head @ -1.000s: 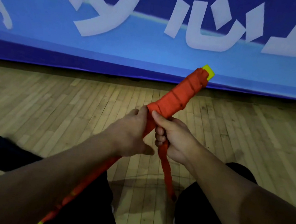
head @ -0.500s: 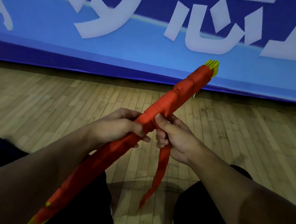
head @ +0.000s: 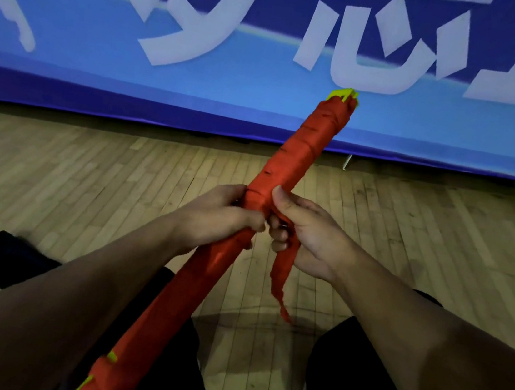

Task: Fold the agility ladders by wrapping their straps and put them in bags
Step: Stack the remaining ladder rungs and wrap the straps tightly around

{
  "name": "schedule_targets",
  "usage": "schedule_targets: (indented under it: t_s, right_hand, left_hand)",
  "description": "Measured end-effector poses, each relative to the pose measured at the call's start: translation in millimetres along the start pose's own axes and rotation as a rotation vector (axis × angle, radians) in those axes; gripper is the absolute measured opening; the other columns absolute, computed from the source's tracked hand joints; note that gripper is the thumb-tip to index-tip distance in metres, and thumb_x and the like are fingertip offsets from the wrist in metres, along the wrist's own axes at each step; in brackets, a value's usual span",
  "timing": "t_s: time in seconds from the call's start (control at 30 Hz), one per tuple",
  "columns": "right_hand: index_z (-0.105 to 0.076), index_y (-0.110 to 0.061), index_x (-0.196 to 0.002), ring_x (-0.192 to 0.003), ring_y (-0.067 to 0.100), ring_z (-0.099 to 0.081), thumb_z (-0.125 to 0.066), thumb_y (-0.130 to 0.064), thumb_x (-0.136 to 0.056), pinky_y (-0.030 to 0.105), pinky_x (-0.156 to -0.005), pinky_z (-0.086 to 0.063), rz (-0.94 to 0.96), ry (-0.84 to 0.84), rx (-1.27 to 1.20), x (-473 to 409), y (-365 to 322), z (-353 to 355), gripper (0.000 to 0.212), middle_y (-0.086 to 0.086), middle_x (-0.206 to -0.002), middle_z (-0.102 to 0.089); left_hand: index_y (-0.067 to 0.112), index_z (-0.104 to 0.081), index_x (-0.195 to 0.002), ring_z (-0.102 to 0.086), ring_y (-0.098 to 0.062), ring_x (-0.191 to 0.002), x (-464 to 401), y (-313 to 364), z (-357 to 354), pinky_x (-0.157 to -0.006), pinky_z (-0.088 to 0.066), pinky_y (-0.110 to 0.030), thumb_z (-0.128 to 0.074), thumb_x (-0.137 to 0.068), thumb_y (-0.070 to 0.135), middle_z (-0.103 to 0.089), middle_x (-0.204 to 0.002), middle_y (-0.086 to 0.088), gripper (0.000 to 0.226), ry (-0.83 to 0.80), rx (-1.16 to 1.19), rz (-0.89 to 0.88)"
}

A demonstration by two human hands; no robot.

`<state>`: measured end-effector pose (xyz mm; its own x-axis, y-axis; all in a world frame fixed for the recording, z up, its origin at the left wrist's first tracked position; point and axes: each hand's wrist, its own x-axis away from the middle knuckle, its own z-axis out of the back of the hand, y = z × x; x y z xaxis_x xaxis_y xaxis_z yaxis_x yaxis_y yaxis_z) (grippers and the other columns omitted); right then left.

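The agility ladder [head: 300,154] is a long bundle of yellow rungs wound in orange strap, slanting from bottom left up to the right; yellow rung ends show at both tips. My left hand [head: 224,216] grips the bundle around its middle. My right hand [head: 307,231] touches the bundle with its thumb and pinches the loose strap end [head: 279,279], which hangs down between my knees. A dark bag [head: 8,260] lies flat on the floor at the left.
I sit over a wooden plank floor [head: 408,234], my dark-clad legs [head: 354,371] at the bottom of the view. A blue banner with large white characters [head: 181,63] runs along the wall ahead.
The bundle has been turned and raised in my hands. The hanging strap tail has become shorter. My left hand shifted its grip around the bundle.
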<state>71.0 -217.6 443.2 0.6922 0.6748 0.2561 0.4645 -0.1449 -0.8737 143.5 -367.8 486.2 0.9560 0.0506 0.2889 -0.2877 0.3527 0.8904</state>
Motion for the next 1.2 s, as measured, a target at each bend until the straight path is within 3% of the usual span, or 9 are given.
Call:
schedule_targets:
  t_s: [0.13,0.3,0.43,0.63,0.77,0.83,0.97,1.1,1.2]
  right_hand:
    - [-0.066,-0.01,-0.089,-0.049,0.007,-0.043,-0.073,-0.038,-0.074,0.021,-0.048,-0.039,0.03,0.062,-0.024,0,4,-6,0.032,-0.003,-0.058,-0.049]
    - [-0.063,-0.013,-0.093,-0.047,0.008,-0.041,-0.069,-0.036,-0.087,0.022,-0.048,-0.036,0.035,0.093,0.088,1,2,-2,0.024,-0.002,-0.058,-0.05]
    - [-0.064,-0.015,-0.078,-0.041,0.007,-0.036,-0.069,-0.037,-0.082,0.022,-0.045,-0.032,-0.021,0.046,0.03,1,-1,-2,0.022,-0.001,-0.053,-0.046]
    - [-0.063,-0.015,-0.083,-0.039,0.007,-0.039,-0.07,-0.034,-0.09,0.021,-0.043,-0.034,0.098,0.186,0.138,-4,2,-7,0.021,-0.001,-0.052,-0.048]
    - [-0.068,-0.016,-0.095,-0.04,0.008,-0.034,-0.066,-0.03,-0.092,0.021,-0.043,-0.029,0.125,0.119,0.187,-4,-5,1,0.014,0.0,-0.052,-0.043]
    - [-0.067,-0.013,-0.096,-0.04,0.008,-0.032,-0.061,-0.029,-0.096,0.021,-0.043,-0.027,0.081,0.056,0.162,-3,-10,2,0.017,-0.001,-0.051,-0.04]
    - [-0.061,-0.009,-0.099,-0.04,0.007,-0.033,-0.064,-0.036,-0.086,0.021,-0.045,-0.03,0.003,-0.004,0.052,-1,-9,1,0.03,-0.003,-0.05,-0.04]
    - [-0.062,-0.016,-0.097,-0.042,0.008,-0.038,-0.073,-0.04,-0.081,0.022,-0.046,-0.036,0.097,0.183,0.14,-4,5,-2,0.03,-0.005,-0.05,-0.044]
    - [-0.062,-0.016,-0.097,-0.046,0.008,-0.042,-0.074,-0.035,-0.088,0.023,-0.046,-0.038,0.172,0.283,0.212,-8,8,-5,0.024,-0.005,-0.052,-0.049]
  left_hand:
    - [0.019,-0.03,-0.142,-0.061,-0.015,-0.096,-1,7,-7,-0.083,-0.055,-0.034,-0.089,-0.067,0.035,-0.056,-0.105,0.005,0.097,0.024,-0.561,0.163]
    - [0.016,-0.066,-0.102,-0.065,-0.007,-0.066,-2,6,-1,-0.054,-0.047,-0.018,-0.077,-0.08,0.021,-0.068,-0.077,0.003,0.025,0.295,-0.528,0.046]
    - [0.011,-0.069,-0.098,-0.074,-0.016,-0.075,0,8,0,-0.079,-0.061,-0.043,-0.075,-0.081,0.015,-0.075,-0.084,-0.005,0.019,0.095,-0.183,0.028]
    - [0.022,-0.031,-0.132,-0.061,-0.014,-0.08,3,-3,-16,-0.065,-0.051,-0.026,-0.086,-0.072,0.028,-0.053,-0.095,0.004,0.082,0.242,-0.702,0.002]
    - [0.021,-0.052,-0.126,-0.064,-0.009,-0.072,0,-4,3,-0.06,-0.052,-0.025,-0.084,-0.069,0.012,-0.06,-0.09,0.008,0.066,0.317,-0.297,-0.05]
    - [0.016,-0.061,-0.12,-0.071,-0.019,-0.077,1,-3,7,-0.07,-0.062,-0.038,-0.081,-0.07,0.005,-0.068,-0.094,0.001,0.055,0.245,-0.047,-0.036]
    - [0.012,-0.06,-0.128,-0.073,-0.02,-0.091,3,0,14,-0.076,-0.062,-0.035,-0.076,-0.076,0.001,-0.073,-0.104,-0.007,0.056,0.087,0.113,0.016]
    - [0.019,-0.05,-0.121,-0.065,-0.016,-0.09,3,3,4,-0.077,-0.054,-0.034,-0.08,-0.078,0.03,-0.065,-0.102,0.002,0.053,-0.014,-0.449,0.108]
    - [0.021,-0.041,-0.126,-0.058,-0.013,-0.085,0,-2,-8,-0.069,-0.048,-0.026,-0.087,-0.071,0.028,-0.056,-0.098,0.005,0.072,0.22,-0.619,0.065]
